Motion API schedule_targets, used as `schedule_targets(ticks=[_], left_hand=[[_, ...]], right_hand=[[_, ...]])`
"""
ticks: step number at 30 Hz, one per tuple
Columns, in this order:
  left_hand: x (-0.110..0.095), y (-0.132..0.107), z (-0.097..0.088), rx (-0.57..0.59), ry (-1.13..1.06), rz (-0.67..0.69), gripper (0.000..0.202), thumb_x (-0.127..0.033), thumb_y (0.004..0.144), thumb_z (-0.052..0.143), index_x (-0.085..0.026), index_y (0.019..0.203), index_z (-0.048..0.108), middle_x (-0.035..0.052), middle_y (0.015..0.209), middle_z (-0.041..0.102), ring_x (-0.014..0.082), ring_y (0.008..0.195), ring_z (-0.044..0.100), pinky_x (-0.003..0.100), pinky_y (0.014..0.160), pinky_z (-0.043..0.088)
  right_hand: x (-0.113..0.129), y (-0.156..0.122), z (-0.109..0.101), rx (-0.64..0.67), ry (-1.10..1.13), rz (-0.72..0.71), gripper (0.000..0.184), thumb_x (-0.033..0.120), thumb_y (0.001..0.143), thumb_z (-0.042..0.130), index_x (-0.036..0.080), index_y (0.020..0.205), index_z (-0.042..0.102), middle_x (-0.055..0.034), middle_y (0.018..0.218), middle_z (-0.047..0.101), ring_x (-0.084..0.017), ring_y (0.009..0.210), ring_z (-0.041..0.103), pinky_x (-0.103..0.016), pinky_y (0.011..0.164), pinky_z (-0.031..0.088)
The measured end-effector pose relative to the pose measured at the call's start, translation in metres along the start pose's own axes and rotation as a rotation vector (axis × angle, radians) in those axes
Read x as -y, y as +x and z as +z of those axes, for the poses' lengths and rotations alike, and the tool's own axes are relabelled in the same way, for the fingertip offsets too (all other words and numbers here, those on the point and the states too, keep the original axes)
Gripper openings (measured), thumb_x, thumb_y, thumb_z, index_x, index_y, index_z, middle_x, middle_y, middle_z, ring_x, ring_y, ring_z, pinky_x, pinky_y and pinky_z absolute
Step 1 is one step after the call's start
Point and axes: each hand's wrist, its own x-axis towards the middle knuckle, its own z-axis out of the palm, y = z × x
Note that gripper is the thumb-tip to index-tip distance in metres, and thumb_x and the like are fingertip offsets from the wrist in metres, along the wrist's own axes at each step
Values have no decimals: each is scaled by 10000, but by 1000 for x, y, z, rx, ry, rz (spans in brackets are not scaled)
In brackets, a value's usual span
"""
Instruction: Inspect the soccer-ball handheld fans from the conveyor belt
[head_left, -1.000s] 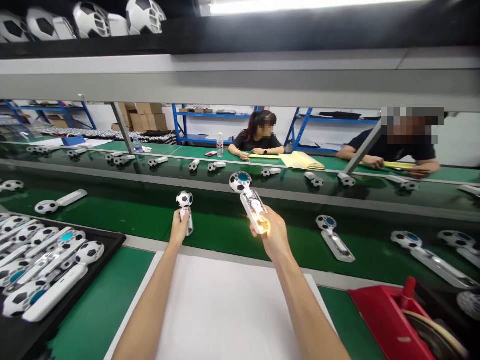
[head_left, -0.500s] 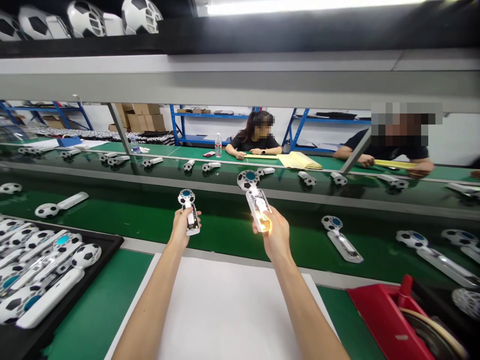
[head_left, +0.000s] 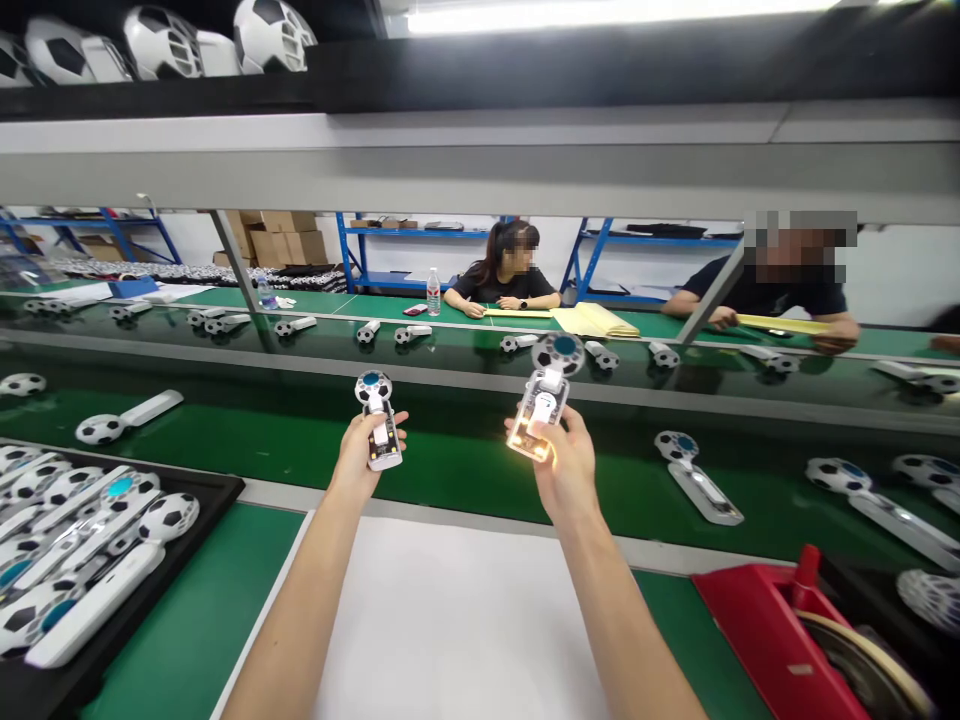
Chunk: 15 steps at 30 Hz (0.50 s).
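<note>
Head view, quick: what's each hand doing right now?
Left hand: closed, holding a soccer-ball fan.
Right hand: closed, holding a glowing soccer-ball fan.

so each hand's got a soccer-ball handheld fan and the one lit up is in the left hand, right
Not quite, the head view shows it the other way round: the glowing soccer-ball handheld fan is in the right hand, and the unlit soccer-ball handheld fan is in the left hand. Each hand does hold one.
</note>
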Motion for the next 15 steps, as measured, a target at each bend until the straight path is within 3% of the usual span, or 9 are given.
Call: schedule_targets(ticks=[3,7,9,11,13,14,15], left_hand=[[-5,-4,2,19,-14,-11,210,-99,733,656,-126,926,577,191,1100,729,179,728,709,280,617,585],[-10,-10,5,42,-38,-13,277,-100,743,680,-117,1013,619,178,1140,717,262,931,732,384,787,623],[-14,-13,5,61,-42,-11,312,-104,746,681,-117,1053,627,171,1145,714,286,979,725,424,826,621],[-19,-16,6,79,-26,-7,332,-109,744,683,-120,1072,630,168,1159,710,291,981,725,425,810,625],[-23,-19,6,85,4,2,348,-111,734,689,-122,1076,628,169,1175,706,292,974,725,404,772,629],[-24,-19,6,85,20,7,358,-111,728,693,-123,1080,627,169,1180,704,292,971,725,392,752,629],[-25,-19,5,85,33,10,363,-112,725,694,-122,1081,627,171,1181,702,290,965,725,377,728,628]], right_hand=[[-1,3,-4,32,10,84,369,297,643,773,188,936,579,-73,904,719,-276,858,715,-426,742,589],[2,7,-6,-31,2,49,413,253,589,830,218,906,568,-22,839,706,-263,869,707,-417,752,584],[12,3,-2,-31,-10,36,357,315,617,807,216,870,576,-33,821,702,-279,857,704,-445,745,579],[28,-9,2,-92,-98,-134,296,334,628,797,203,798,593,-46,777,684,-280,810,692,-460,734,566],[48,-27,3,-176,-214,-406,267,277,594,821,206,737,607,-37,744,651,-245,748,659,-450,744,551],[59,-38,-1,-155,-208,-475,269,287,576,828,220,707,603,-22,709,611,-227,715,637,-449,746,546],[68,-47,-7,-22,-186,-352,229,420,670,754,246,731,619,-15,659,552,-222,667,615,-475,735,547]])
